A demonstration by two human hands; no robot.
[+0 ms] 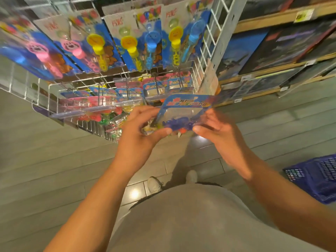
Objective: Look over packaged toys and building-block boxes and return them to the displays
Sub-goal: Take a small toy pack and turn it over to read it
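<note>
Both hands had the blister pack (183, 113) pinched by its bottom corners, left hand (143, 130) and right hand (216, 128) curled round the edges, probably so the front stayed tilted up for a look. It sat just in front of the wire rack (196, 70), whose matching packs (158, 88) hung right behind the hands
</note>
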